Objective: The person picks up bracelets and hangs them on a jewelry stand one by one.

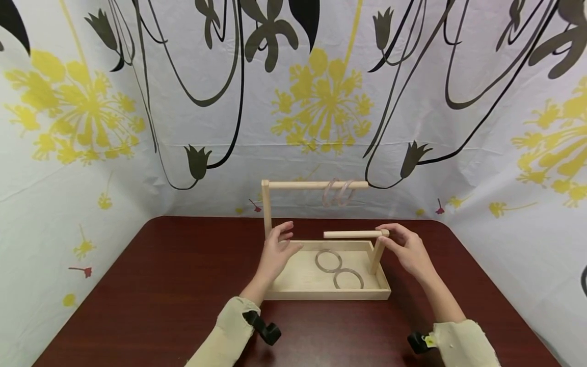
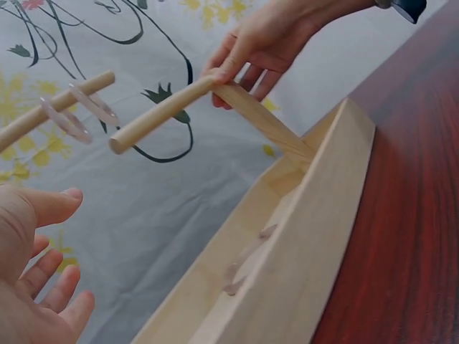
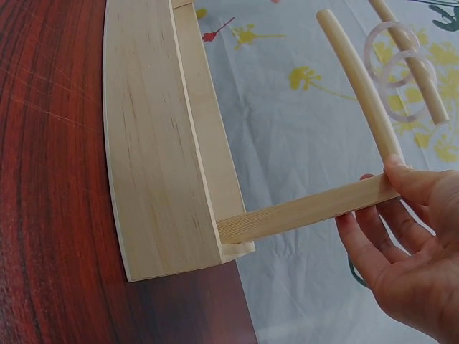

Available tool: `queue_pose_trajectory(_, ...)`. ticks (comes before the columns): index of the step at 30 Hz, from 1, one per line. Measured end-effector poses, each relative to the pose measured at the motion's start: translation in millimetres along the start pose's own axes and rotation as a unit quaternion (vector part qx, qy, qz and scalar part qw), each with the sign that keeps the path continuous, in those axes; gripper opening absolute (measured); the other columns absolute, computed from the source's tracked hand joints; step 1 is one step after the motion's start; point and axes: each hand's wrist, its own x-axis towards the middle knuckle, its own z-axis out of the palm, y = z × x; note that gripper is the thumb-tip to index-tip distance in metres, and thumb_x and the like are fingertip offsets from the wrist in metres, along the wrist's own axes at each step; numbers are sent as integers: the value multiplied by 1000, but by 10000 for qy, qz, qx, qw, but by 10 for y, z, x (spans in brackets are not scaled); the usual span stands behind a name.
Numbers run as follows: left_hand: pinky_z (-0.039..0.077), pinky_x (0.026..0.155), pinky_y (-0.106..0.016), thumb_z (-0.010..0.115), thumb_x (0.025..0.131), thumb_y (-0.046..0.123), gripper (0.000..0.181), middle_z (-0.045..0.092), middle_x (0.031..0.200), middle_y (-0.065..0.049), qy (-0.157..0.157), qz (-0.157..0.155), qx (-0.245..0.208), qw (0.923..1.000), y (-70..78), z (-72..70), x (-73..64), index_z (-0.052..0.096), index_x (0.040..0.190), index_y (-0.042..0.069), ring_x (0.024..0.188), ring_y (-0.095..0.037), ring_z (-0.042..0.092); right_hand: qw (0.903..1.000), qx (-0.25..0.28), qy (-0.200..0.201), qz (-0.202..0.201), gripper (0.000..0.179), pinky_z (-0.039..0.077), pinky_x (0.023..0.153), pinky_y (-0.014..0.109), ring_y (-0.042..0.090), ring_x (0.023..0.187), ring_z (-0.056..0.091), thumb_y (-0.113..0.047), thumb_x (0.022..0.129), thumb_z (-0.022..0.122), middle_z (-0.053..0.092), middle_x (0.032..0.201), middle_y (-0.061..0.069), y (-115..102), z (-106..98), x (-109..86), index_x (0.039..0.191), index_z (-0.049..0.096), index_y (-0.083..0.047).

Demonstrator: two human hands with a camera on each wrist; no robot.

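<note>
A wooden tray (image 1: 327, 295) carries a short post (image 3: 308, 209) at its right end, topped by a horizontal rod (image 1: 350, 234). My right hand (image 1: 410, 250) grips the corner where this post and rod join, thumb on the near side in the right wrist view. At the left stands a taller post (image 1: 267, 209) with a longer rod (image 1: 298, 185), on which two translucent rings (image 1: 326, 196) hang near the free end. My left hand (image 1: 275, 255), fingers spread and holding nothing, is near the tall post and hides its lower part. Two more rings (image 1: 316, 261) lie in the tray.
The tray stands on a dark red-brown table (image 1: 197, 265), near its far edge. Behind and at both sides hangs a white cloth (image 1: 220, 132) with yellow and dark plant prints. Each sleeve has a black camera mount (image 1: 263, 329) at the wrist.
</note>
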Motion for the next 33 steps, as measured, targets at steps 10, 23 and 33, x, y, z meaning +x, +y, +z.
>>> queue_pose_trajectory(10, 36, 114, -57, 69, 90, 2, 58, 46, 144, -25, -361, -256, -72, 9990, -172, 157, 1, 44, 142, -3, 132, -47, 47, 10000, -58, 20, 8, 27, 47, 75, 11, -12, 91, 60, -16, 97, 66, 69, 112, 10, 14, -7, -5, 121, 67, -6)
queue_pose_trajectory(23, 42, 111, -54, 75, 87, 9, 57, 53, 142, -24, -548, -706, 429, 9951, -275, 361, 15, 51, 137, -1, 129, -45, 52, 9998, 18, -4, 213, 28, 48, 78, 13, -10, 94, 60, -19, 97, 66, 68, 115, 10, -3, 7, -1, 123, 67, -7)
queue_pose_trajectory(33, 46, 105, -52, 78, 84, 10, 56, 57, 140, -18, -781, -1170, 1212, 9826, -384, 542, 82, 56, 135, 2, 129, -42, 54, 9997, 109, 8, 235, 28, 48, 79, 12, -11, 95, 59, -20, 97, 66, 68, 115, 11, -7, 15, -12, 122, 67, -8)
